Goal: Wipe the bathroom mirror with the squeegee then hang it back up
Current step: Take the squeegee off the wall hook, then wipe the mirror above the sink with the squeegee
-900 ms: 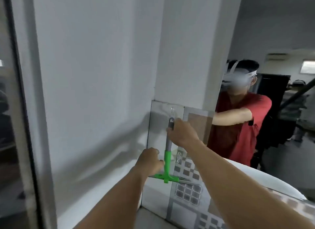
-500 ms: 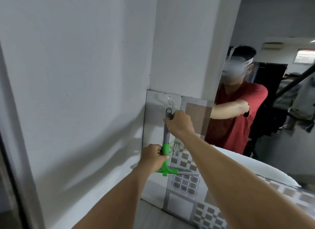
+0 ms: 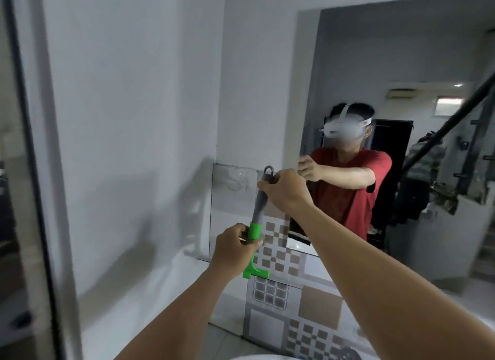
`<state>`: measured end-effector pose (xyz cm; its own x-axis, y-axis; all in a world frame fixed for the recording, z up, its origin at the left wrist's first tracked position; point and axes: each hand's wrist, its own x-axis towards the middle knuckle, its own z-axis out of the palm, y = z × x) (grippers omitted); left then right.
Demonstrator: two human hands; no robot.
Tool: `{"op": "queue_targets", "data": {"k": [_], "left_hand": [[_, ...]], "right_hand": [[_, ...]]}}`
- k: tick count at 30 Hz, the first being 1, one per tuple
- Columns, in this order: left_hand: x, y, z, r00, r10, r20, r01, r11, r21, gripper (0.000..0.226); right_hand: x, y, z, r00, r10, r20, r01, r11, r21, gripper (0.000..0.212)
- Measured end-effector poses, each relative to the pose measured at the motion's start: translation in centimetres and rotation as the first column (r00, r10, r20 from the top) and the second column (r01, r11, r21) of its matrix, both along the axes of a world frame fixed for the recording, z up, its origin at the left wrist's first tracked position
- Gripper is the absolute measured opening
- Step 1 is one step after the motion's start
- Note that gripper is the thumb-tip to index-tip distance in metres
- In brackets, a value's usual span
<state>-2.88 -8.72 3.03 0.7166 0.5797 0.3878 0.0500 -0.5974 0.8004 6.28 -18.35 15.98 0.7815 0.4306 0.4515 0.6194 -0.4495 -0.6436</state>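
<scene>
By mirror (image 3: 401,51) — one squeegee (image 3: 258,212), two hands

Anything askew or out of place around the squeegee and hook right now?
The squeegee is off the clear wall hook and tilted, its hanging loop up and to the right of the hook. The left hand holds the green part, the right hand the grey top. Nothing looks damaged or spilled.
</scene>
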Motion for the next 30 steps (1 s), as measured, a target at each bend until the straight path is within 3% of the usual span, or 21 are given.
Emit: {"op": "queue_targets", "data": {"k": [8,12,15,18,22,26,30], "left_hand": [[-2.0,-9.0,5.7,0.993,-0.115,0.007,0.108,0.955,0.275,0.011],[-2.6,-12.6,8.6,0.986,-0.156,-0.059,0.166,0.889,0.426,0.014],[-3.3,-14.8,10.7,0.973,-0.199,-0.118,0.231,0.820,0.523,0.003],[-3.3,-16.5,12.8,0.969,-0.203,-0.137,0.245,0.766,0.594,0.025],[-2.5,-17.5,15.5,0.975,-0.173,-0.138,0.220,0.674,0.706,0.011],[-1.8,-17.8,18.6,0.978,-0.184,-0.094,0.181,0.541,0.822,0.025],[0.0,-16.7,20.6,0.982,-0.190,-0.001,0.103,0.530,0.842,0.033]], "right_hand": [[-3.7,-13.9,3.1,0.955,-0.192,0.226,0.171,0.979,0.108,0.043],[-5.5,-20.7,3.6,0.836,-0.390,0.386,0.404,0.914,0.049,0.071],[-6.5,-24.2,4.1,0.746,-0.458,0.483,0.517,0.856,0.012,0.081],[-7.0,-26.4,4.6,0.689,-0.422,0.589,0.525,0.851,-0.004,0.068],[-6.9,-27.1,4.9,0.724,-0.217,0.654,0.446,0.871,-0.205,0.022],[-6.5,-26.9,5.7,0.734,-0.082,0.674,0.397,0.857,-0.328,0.033],[-4.9,-25.9,6.9,0.716,-0.065,0.696,0.384,0.869,-0.314,0.033]]}}
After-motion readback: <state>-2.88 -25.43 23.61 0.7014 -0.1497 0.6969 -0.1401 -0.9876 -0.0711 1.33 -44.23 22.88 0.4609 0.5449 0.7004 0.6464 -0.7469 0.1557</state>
